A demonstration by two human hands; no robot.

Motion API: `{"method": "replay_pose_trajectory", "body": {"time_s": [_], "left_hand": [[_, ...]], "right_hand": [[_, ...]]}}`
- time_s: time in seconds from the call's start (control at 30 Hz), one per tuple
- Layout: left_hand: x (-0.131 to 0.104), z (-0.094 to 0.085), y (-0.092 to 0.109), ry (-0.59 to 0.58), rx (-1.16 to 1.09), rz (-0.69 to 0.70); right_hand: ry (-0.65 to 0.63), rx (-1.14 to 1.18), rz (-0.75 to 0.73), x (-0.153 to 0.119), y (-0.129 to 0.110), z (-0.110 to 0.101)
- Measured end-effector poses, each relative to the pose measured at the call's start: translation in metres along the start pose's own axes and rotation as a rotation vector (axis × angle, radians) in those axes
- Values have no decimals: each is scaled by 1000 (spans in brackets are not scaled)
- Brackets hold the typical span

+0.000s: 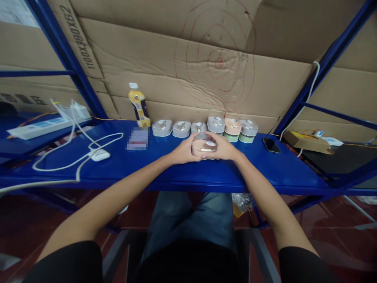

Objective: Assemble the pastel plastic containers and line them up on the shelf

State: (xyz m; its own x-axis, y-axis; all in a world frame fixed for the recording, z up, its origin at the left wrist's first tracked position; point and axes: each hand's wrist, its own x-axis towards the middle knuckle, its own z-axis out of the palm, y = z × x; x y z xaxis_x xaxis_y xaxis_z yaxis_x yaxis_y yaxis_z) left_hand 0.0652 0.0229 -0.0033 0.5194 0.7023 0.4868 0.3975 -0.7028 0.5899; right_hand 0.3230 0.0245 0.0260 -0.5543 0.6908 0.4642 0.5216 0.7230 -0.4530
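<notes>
My left hand [185, 151] and my right hand [225, 147] are wrapped round the two sides of a beige rounded box with a clear lid [203, 145], near the front of the blue table. A small white label and a pale slim item show through the lid. Just behind it, in a row, stand similar boxes: a grey box [162, 127] at the left end, another grey box [181, 128], and a third [198, 127] partly hidden by my hands. To the right, a grey box [216, 123], a peach box [232, 125] and another grey box [249, 126] sit on top of others.
A yellow drink bottle [139, 106] stands left of the row, behind a blurred-out flat item [138, 138]. White cables and a charger [100, 155] lie at the left, near a power strip [44, 125]. A phone [271, 145] lies at the right. Cardboard [147, 59] backs the table.
</notes>
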Motion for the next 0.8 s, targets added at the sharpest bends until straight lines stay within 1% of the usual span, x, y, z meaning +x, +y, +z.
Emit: {"method": "replay_pose_trajectory", "body": {"time_s": [0.07, 0.17, 0.23, 0.33, 0.43, 0.5, 0.57, 0.7, 0.8], "left_hand": [[-2, 6, -5, -35, -53, -24], [-5, 2, -13, -46, -28, -27], [-6, -4, -15, -57, 40, 8], [-9, -10, -15, -122, 142, 76], [-10, -12, -14, -158, 179, 113], [-9, -14, -17, -143, 173, 121], [-8, -19, -23, -98, 168, 106], [-8, -38, -42, 29, 192, -15], [-10, -50, -53, 66, 230, -101]], "right_hand": [[-50, -3, 25, 0, 1, 4], [-24, -1, 57, 1, 6, 2], [20, 1, 113, 0, 11, -5], [87, -9, 219, -3, 20, -18], [112, -32, 302, -6, 28, -29], [96, -43, 345, -7, 33, -33], [76, -43, 378, -8, 36, -37], [60, -48, 405, -8, 40, -41], [68, -54, 395, -8, 44, -43]]}}
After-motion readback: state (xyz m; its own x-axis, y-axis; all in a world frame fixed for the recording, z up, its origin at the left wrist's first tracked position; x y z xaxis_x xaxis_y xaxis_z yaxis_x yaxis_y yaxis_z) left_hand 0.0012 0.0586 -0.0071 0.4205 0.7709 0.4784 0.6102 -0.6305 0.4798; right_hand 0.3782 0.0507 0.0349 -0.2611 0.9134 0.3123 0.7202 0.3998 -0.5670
